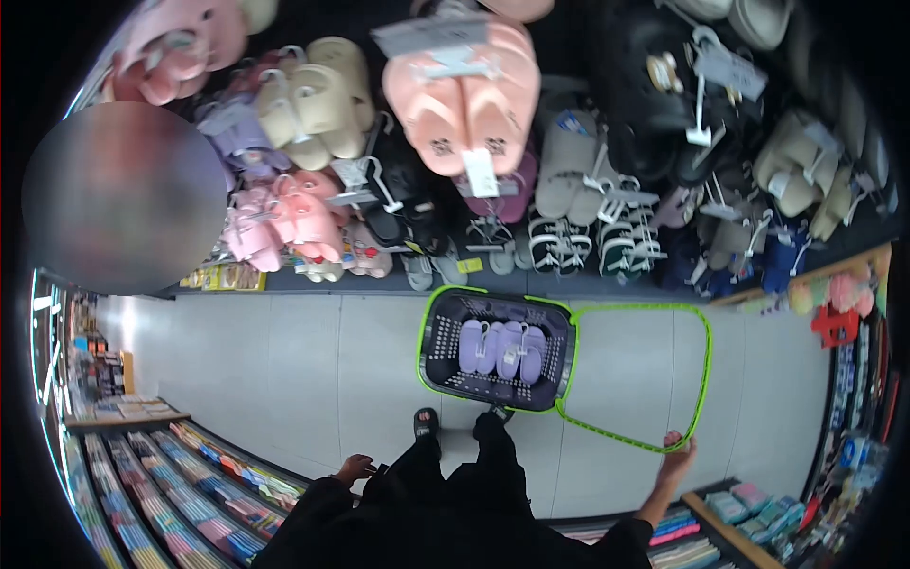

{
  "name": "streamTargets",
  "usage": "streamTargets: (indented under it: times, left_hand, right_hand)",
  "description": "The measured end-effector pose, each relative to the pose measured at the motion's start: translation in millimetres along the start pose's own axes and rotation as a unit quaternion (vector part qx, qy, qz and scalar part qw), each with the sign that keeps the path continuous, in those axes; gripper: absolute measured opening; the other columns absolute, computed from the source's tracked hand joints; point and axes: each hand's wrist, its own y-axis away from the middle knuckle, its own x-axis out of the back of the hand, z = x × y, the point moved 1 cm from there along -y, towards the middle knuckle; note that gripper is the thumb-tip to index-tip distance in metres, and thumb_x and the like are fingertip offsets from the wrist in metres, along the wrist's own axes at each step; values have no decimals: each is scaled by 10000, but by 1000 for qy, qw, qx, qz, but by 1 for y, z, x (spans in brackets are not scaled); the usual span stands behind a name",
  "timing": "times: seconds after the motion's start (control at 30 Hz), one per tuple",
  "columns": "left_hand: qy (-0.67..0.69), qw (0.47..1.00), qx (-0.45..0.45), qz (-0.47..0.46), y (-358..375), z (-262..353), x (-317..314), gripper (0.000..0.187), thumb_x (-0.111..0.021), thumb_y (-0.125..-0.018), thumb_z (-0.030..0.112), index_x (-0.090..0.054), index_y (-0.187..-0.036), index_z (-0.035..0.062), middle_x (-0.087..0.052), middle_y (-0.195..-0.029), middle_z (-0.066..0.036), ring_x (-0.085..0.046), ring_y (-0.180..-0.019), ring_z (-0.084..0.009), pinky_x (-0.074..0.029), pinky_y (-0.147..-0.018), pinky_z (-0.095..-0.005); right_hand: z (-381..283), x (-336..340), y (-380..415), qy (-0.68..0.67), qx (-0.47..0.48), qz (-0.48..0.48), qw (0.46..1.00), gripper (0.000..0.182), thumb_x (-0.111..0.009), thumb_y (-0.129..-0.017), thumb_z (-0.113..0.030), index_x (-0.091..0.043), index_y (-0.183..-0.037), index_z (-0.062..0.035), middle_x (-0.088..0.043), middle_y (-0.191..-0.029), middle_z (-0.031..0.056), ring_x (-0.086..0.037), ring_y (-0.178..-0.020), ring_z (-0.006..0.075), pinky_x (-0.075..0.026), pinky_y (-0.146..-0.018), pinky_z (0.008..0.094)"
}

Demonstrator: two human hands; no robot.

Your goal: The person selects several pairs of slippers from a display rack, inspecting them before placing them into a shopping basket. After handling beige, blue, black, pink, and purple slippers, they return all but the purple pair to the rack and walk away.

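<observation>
Head view: my right hand [676, 453] grips the green handle [706, 370]; the basket [445, 313] with purple slippers [500, 347] sits at ten o'clock. My left hand [354, 468]: grip unclear.

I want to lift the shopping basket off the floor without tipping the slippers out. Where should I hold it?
Probably by the far end of the long green handle, coming from above. The right hand holds it there already. The basket sits flat on the floor with the purple slippers lying inside.
</observation>
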Motion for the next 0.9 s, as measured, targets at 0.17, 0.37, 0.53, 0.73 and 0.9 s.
streamTargets:
  times: [0.17, 0.37, 0.53, 0.73, 0.9]
  left_hand:
    - [10, 999, 11, 29, 6, -2, -2, 345, -527, -889, 187, -517, -1151, -38, -640, -984, -181, -656, -838, -258, -536, -699, -343]
    - [70, 996, -55, 4, -1, -22, 14, 347, -529, -888, 205, -524, -1148, -24, -651, -973, -165, -657, -821, -243, -532, -688, -327]
    - [92, 993, -73, 22, 2, -61, 50, 317, -513, -886, 206, -549, -1118, -8, -667, -931, -145, -658, -788, -226, -531, -654, -318]
    - [32, 992, -119, 11, 0, -149, 124, 313, -538, -865, 189, -558, -1092, -25, -667, -910, -162, -657, -745, -236, -534, -630, -328]
    - [148, 986, -12, 71, 26, -183, 162, 303, -529, -856, 160, -553, -1077, -45, -667, -899, -172, -656, -733, -240, -534, -625, -332]
  right_hand:
    - [-57, -130, 27, 343, -57, -144, 927, 306, -516, -901, -346, -518, -1054, -81, -522, -671, 44, -502, -515, 131, -423, -469, 277]
    - [14, -233, 124, 427, -50, -222, 875, 310, -621, -862, -253, -411, -674, -125, -369, -446, -32, -330, -301, 82, -262, -267, 251]
    - [93, -264, 220, 415, -51, -248, 874, 234, -591, -860, -183, -431, -713, -95, -374, -457, -16, -337, -307, 90, -256, -268, 260]
    - [127, -283, 283, 398, -66, -246, 881, 151, -560, -849, -129, -442, -770, -78, -363, -465, -11, -325, -318, 85, -236, -275, 260]
    - [152, -306, 324, 390, -76, -261, 880, 142, -549, -843, -111, -436, -764, -79, -360, -463, -12, -317, -318, 86, -228, -278, 263]
